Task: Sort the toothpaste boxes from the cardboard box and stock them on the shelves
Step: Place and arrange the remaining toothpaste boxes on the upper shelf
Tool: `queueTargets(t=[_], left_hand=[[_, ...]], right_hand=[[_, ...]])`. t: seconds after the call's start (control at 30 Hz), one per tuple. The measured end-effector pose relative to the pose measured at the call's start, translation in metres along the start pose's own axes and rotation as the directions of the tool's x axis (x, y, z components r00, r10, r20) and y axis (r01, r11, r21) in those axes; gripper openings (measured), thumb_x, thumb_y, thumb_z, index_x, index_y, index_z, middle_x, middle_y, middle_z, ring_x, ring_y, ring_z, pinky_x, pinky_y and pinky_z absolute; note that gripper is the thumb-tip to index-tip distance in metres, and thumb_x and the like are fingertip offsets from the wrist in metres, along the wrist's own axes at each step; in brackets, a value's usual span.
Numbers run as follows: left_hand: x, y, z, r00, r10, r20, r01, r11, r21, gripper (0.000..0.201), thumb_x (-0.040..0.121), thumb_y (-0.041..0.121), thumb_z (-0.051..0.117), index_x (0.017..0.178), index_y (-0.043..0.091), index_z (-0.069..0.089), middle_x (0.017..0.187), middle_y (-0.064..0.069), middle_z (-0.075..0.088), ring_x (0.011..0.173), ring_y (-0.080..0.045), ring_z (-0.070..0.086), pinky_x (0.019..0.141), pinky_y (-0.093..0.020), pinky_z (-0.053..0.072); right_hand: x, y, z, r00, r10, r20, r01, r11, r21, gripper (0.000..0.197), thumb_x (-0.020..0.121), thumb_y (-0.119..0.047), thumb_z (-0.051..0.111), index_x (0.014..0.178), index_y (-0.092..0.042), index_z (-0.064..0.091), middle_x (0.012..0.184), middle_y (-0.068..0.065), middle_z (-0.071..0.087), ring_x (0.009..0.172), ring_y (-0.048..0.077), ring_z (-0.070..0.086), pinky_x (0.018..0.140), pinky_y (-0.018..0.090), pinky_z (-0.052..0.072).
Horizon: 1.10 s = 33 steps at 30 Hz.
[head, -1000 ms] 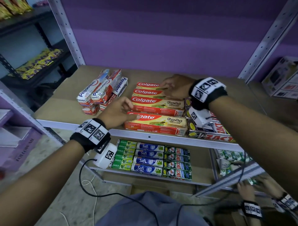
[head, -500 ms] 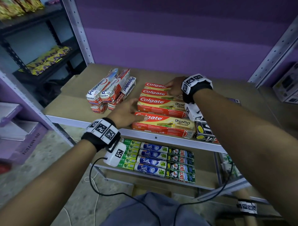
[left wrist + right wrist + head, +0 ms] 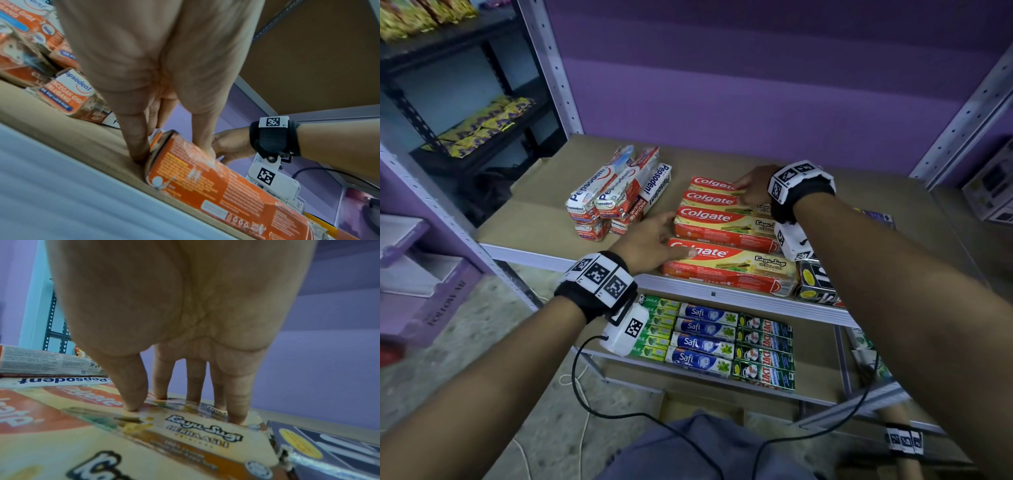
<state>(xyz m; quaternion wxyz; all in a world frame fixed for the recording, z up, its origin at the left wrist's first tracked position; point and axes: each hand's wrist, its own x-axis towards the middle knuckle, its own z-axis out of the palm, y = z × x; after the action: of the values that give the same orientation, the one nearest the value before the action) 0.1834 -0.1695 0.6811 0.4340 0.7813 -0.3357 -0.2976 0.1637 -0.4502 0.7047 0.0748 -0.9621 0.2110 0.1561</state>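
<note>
Colgate boxes [image 3: 726, 219] lie in four rows on the upper shelf [image 3: 544, 219], with the Pepsodent packs [image 3: 616, 198] just to their left. My left hand [image 3: 654, 240] has its thumb over the top of the front Colgate box [image 3: 729, 267] and a finger against its left end, fingers nearly straight, steadying rather than gripping. My right hand [image 3: 751, 185] rests flat on the rear boxes, fingers extended and pressing down, grasping nothing.

My worry is the front box: it sits right at the shelf's metal lip, so a sideways nudge from my left hand could tip it off onto the Safi boxes [image 3: 702, 339] on the lower shelf. The dark boxes [image 3: 816, 281] crowd the right end, so squaring the rows could jam there.

The shelf board is plain brown cardboard. Behind is a purple wall [image 3: 756, 85], and at the left a dark rack holds yellow packets [image 3: 479, 126].
</note>
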Motion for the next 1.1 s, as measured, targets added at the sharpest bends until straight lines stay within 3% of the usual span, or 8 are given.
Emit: queueTargets(t=[0.27, 0.4, 0.5, 0.63, 0.77, 0.83, 0.93, 1.1], left_hand=[[0.002, -0.003, -0.001, 1.000, 0.007, -0.002, -0.007, 1.000, -0.006, 0.063, 0.081, 0.019, 0.079, 0.135, 0.024, 0.048, 0.096, 0.019, 0.067, 0.083, 0.016, 0.064, 0.061, -0.005, 0.049], [0.003, -0.003, 0.000, 1.000, 0.016, 0.010, -0.016, 1.000, -0.016, 0.063, 0.082, 0.017, 0.078, 0.137, 0.022, 0.047, 0.095, 0.019, 0.067, 0.082, 0.017, 0.063, 0.060, -0.004, 0.048], [0.003, -0.003, 0.001, 1.000, 0.030, -0.004, -0.030, 0.999, -0.010, 0.060, 0.082, 0.014, 0.078, 0.135, 0.019, 0.049, 0.083, 0.022, 0.068, 0.080, 0.018, 0.063, 0.061, -0.002, 0.047], [0.002, -0.002, 0.001, 0.999, 0.032, 0.007, -0.032, 0.999, -0.015, 0.057, 0.083, 0.014, 0.077, 0.133, 0.019, 0.050, 0.101, 0.017, 0.067, 0.083, 0.017, 0.064, 0.063, -0.003, 0.048], [0.001, -0.001, 0.001, 1.000, 0.017, 0.019, -0.017, 0.999, -0.034, 0.056, 0.082, 0.015, 0.078, 0.130, 0.022, 0.051, 0.104, 0.018, 0.066, 0.085, 0.014, 0.065, 0.065, -0.005, 0.050], [0.001, -0.001, 0.001, 1.000, 0.013, 0.023, -0.012, 0.999, -0.036, 0.057, 0.082, 0.017, 0.078, 0.131, 0.023, 0.051, 0.108, 0.016, 0.068, 0.091, 0.010, 0.066, 0.071, -0.011, 0.053], [0.002, -0.002, 0.001, 1.000, 0.004, 0.026, -0.003, 0.999, -0.042, 0.061, 0.081, 0.021, 0.079, 0.135, 0.024, 0.050, 0.118, 0.010, 0.068, 0.105, -0.003, 0.066, 0.090, -0.028, 0.055], [0.001, -0.003, 0.003, 1.000, -0.005, 0.029, 0.006, 1.000, -0.031, 0.062, 0.081, 0.023, 0.079, 0.135, 0.029, 0.049, 0.119, 0.010, 0.067, 0.108, -0.006, 0.065, 0.092, -0.033, 0.055]], right_hand=[[-0.004, 0.001, 0.004, 1.000, -0.007, -0.011, 0.008, 1.000, 0.011, 0.060, 0.082, -0.050, 0.061, 0.140, -0.045, 0.047, 0.147, -0.009, 0.049, 0.130, 0.021, 0.049, 0.104, 0.038, 0.038], [-0.007, 0.000, 0.006, 1.000, -0.009, -0.024, 0.010, 1.000, 0.014, 0.059, 0.085, -0.047, 0.062, 0.141, -0.043, 0.047, 0.148, -0.008, 0.047, 0.132, 0.021, 0.047, 0.105, 0.035, 0.037], [-0.011, -0.001, 0.006, 1.000, -0.012, -0.029, 0.012, 1.000, 0.005, 0.059, 0.084, -0.044, 0.061, 0.142, -0.042, 0.047, 0.150, -0.007, 0.045, 0.134, 0.022, 0.045, 0.107, 0.035, 0.035], [-0.017, -0.004, 0.007, 0.999, -0.010, -0.039, 0.010, 1.000, 0.012, 0.060, 0.083, -0.043, 0.062, 0.141, -0.042, 0.048, 0.149, -0.008, 0.046, 0.133, 0.020, 0.046, 0.105, 0.033, 0.036], [-0.021, -0.007, 0.008, 0.999, -0.008, -0.042, 0.009, 1.000, 0.020, 0.059, 0.084, -0.042, 0.063, 0.141, -0.041, 0.049, 0.148, -0.008, 0.048, 0.132, 0.020, 0.048, 0.102, 0.031, 0.037], [-0.024, -0.009, 0.008, 0.999, -0.001, -0.041, 0.002, 1.000, 0.020, 0.059, 0.084, -0.041, 0.064, 0.141, -0.040, 0.049, 0.147, -0.008, 0.049, 0.130, 0.018, 0.049, 0.096, 0.027, 0.037], [-0.028, -0.012, 0.008, 0.999, 0.008, -0.033, -0.007, 1.000, 0.028, 0.059, 0.085, -0.038, 0.065, 0.141, -0.039, 0.049, 0.147, -0.008, 0.049, 0.129, 0.018, 0.050, 0.084, 0.025, 0.033], [-0.039, -0.015, 0.010, 1.000, 0.017, -0.026, -0.016, 1.000, 0.021, 0.060, 0.086, -0.038, 0.063, 0.143, -0.040, 0.046, 0.150, -0.006, 0.045, 0.132, 0.021, 0.047, 0.086, 0.026, 0.034]])
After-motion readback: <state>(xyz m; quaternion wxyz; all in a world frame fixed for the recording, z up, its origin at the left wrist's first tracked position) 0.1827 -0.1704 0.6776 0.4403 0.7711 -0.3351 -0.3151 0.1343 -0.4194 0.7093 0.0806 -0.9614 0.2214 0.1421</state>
